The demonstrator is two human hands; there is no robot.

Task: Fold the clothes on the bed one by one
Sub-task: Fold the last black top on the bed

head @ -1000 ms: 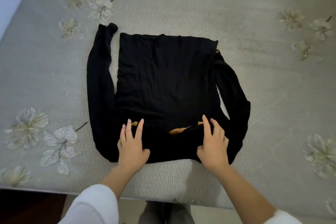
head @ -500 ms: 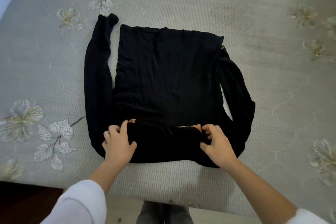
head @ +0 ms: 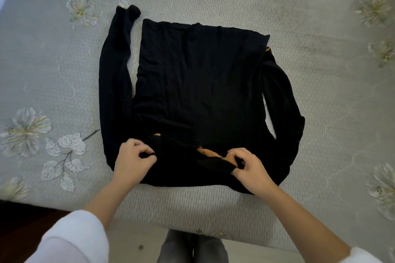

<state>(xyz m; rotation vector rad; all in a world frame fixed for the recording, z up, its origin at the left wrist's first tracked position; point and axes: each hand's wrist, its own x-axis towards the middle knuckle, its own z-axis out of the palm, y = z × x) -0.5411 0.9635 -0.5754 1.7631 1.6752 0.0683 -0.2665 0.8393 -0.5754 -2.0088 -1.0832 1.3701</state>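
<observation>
1. At the far left, embroidered flowers (head: 25,129) and leaves lie flat in the grey bed (head: 320,83) cover. Dark floor (head: 21,215) shows past the bed's near corner.
2. The black top (head: 198,83) lies spread in the middle of the bed. Its left sleeve (head: 115,83) runs up beside the body, with a strip of cover between them.
3. The left hand (head: 133,161) has its fingers curled and pinches the top's near edge at the left corner.
4. Between the hands the near edge is turned up and bares an orange patch (head: 206,152). The dark cloth makes it hard to tell whether this is a lining or a print. Grey trouser legs (head: 192,247) show below the bed's edge.
5. The right hand (head: 249,168) is well apart from the left and pinches the same edge at its right end.
6. The right sleeve (head: 282,109) bends around the body's side. More flowers dot the cover further right.
</observation>
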